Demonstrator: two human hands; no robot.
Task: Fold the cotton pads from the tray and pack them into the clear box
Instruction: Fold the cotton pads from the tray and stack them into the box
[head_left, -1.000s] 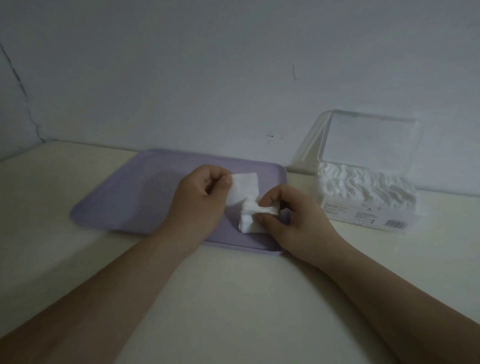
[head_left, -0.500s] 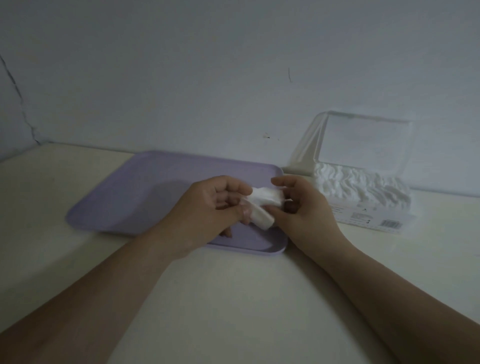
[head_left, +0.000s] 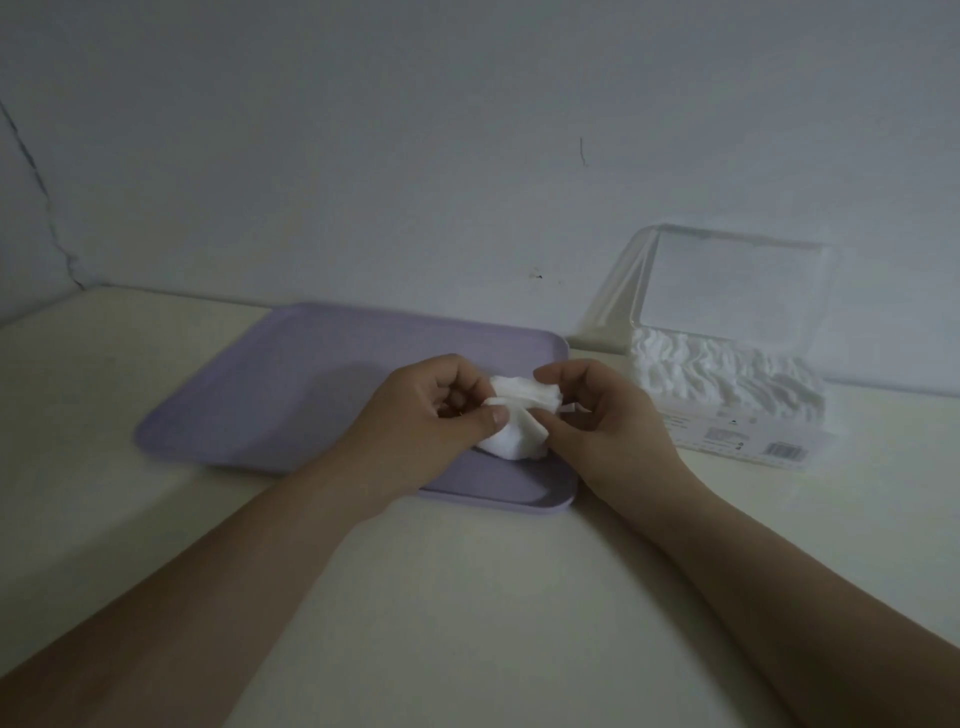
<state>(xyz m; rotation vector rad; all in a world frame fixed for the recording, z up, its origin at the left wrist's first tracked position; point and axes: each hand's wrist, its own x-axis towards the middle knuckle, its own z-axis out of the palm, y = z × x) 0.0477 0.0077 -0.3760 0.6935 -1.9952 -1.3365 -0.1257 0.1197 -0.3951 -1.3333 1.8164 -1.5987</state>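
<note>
Cotton pad (head_left: 519, 422) sits mid-frame, pinched by my left hand (head_left: 431, 415) and right hand (head_left: 602, 415) over the right end of the tray (head_left: 291, 384). A second ago it hung half open; now it is doubled into a wad, so I judge the fold almost done. Clear box (head_left: 727, 415) waits right of frame, lid (head_left: 727, 280) up (already heaped), a strip of table (head_left: 467, 597) between it and the tray's rim.
</note>
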